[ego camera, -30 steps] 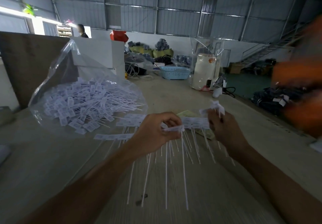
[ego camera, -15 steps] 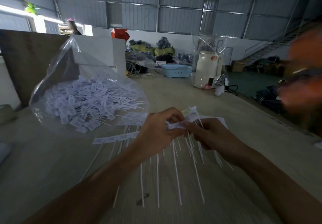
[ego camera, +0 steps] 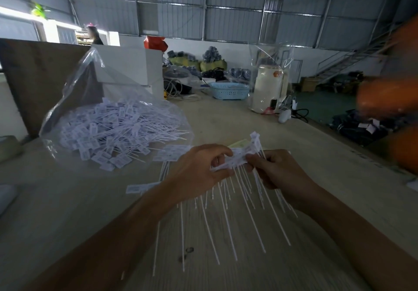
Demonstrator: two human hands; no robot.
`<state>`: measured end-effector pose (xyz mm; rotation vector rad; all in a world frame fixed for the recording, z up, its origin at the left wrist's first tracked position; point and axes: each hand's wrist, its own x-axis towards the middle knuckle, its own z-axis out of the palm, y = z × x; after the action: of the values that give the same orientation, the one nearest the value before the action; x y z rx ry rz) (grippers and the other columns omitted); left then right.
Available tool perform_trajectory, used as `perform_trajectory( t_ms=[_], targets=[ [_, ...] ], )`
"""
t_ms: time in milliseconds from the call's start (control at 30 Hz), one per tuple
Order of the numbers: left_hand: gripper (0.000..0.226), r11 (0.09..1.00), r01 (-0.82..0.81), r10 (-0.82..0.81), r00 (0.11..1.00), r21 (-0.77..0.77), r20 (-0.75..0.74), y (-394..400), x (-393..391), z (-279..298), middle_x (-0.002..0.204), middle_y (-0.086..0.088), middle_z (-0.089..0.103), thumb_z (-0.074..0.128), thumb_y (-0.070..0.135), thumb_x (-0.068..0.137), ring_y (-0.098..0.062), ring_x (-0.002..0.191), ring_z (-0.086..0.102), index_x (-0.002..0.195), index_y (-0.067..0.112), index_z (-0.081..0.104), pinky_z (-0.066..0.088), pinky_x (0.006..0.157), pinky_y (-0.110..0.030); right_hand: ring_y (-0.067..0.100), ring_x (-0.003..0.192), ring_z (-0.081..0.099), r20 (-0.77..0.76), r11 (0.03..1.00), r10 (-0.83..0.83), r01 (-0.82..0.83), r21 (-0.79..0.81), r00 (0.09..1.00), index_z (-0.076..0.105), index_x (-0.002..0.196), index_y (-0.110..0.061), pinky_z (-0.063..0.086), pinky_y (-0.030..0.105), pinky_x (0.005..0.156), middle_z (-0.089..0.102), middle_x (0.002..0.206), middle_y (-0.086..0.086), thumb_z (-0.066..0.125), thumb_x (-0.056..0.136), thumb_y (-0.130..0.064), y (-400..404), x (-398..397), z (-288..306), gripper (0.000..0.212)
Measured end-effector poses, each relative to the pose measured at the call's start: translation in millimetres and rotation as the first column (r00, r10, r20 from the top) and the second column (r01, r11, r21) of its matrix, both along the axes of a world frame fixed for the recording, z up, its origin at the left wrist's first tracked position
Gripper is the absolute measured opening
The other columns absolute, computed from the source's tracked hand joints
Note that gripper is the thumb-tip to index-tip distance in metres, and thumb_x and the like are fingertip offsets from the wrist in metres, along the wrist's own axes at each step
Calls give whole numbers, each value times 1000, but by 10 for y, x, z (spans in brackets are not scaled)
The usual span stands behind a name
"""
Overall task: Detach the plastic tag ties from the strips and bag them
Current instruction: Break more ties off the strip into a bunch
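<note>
My left hand [ego camera: 201, 173] and my right hand [ego camera: 280, 170] both pinch one strip of white plastic tag ties [ego camera: 235, 160] above the table, thumbs and fingers close together at its label end. Long thin tails [ego camera: 226, 218] fan down from the strip toward me. A clear plastic bag [ego camera: 108, 130] lies open at the left, holding a heap of loose white tag ties. More tag strips [ego camera: 144, 187] lie flat on the table beside my left wrist and behind my left hand.
The pale wooden table [ego camera: 226, 118] runs far ahead. At its back stand a blue basket [ego camera: 228, 90], a white jar in a clear bag [ego camera: 269, 87] and white boxes [ego camera: 126, 66]. A person's orange sleeve [ego camera: 389, 98] is blurred at the right edge.
My hands have come together: the strip that was stretched flat between them a second ago is now bunched and folded up at my fingertips. The orange sleeve at right shifted.
</note>
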<state>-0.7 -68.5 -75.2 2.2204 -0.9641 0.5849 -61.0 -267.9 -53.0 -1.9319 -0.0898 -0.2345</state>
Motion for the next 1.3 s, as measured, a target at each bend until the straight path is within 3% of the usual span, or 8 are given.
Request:
perform_trajectory(
  t_ms=[133, 233, 367, 500, 767, 967, 1167, 1300],
  targets=[
    [24, 999, -7, 4, 997, 44, 72, -24, -26, 10, 92, 10, 63, 72, 39, 84, -13, 84, 59, 103, 23, 69, 52, 74, -38, 9, 40, 31, 55, 999, -1, 3, -38, 998, 69, 70, -4, 24, 21, 43, 40, 46, -3, 59, 98, -28, -10, 21, -23, 38],
    [28, 996, -27, 17, 994, 87, 107, -17, -57, 21, 95, 9, 67, 56, 43, 91, -14, 86, 62, 106, 25, 71, 50, 71, -32, 5, 39, 34, 152, 979, -4, 35, -203, 988, 71, 66, -9, 27, 17, 42, 46, 47, -2, 58, 98, -32, -20, 19, -29, 42],
    [22, 986, -10, -3, 997, 167, 77, 5, -45, 31, 97, 7, 69, 53, 35, 100, -15, 86, 63, 109, 26, 71, 52, 72, -38, 5, 39, 36, 207, 936, 21, 54, -349, 978, 71, 67, -8, 26, 17, 44, 51, 54, 11, 58, 99, -27, 5, 8, -18, 38],
    [20, 983, -7, -8, 997, 183, 82, -5, -37, 42, 102, 6, 72, 56, 27, 100, -15, 91, 66, 110, 27, 73, 53, 72, -37, 5, 39, 37, 249, 932, 27, 65, -356, 968, 69, 67, -4, 27, 16, 44, 53, 57, 22, 59, 98, -25, 4, -14, -5, 38],
    [21, 996, -7, 4, 1000, 93, 30, -16, 12, -2, 111, 5, 73, 58, 24, 100, -18, 100, 68, 111, 24, 75, 53, 82, -38, 5, 38, 36, 297, 933, 71, 42, -357, 952, 66, 65, -4, 26, 16, 44, 46, 51, 12, 59, 97, -26, -11, -4, -11, 39],
    [23, 998, 44, -41, 998, 55, -57, -22, 26, 28, 109, 4, 74, 56, 31, 99, -18, 100, 69, 111, 23, 74, 54, 83, -41, 5, 38, 37, 326, 936, 79, 42, -350, 942, 66, 66, -3, 27, 16, 44, 49, 54, 21, 59, 97, -24, -8, -7, -18, 38],
    [34, 997, 74, -73, 985, 1, -155, -17, 25, 50, 97, 0, 76, 52, 44, 91, -18, 90, 70, 104, 24, 76, 54, 80, -40, 4, 39, 38, 344, 936, 84, 44, -349, 935, 66, 68, -3, 27, 14, 45, 44, 51, 2, 59, 97, -25, -18, 7, -25, 37],
    [26, 995, 97, -102, 980, -40, -168, 0, 19, 63, 87, 2, 75, 54, 32, 91, -14, 81, 70, 93, 19, 76, 54, 77, -39, 4, 42, 40, 364, 937, 89, 47, -347, 927, 66, 68, -9, 27, 15, 46, 42, 48, -9, 60, 96, -24, -38, 17, -43, 32]
  ],
)
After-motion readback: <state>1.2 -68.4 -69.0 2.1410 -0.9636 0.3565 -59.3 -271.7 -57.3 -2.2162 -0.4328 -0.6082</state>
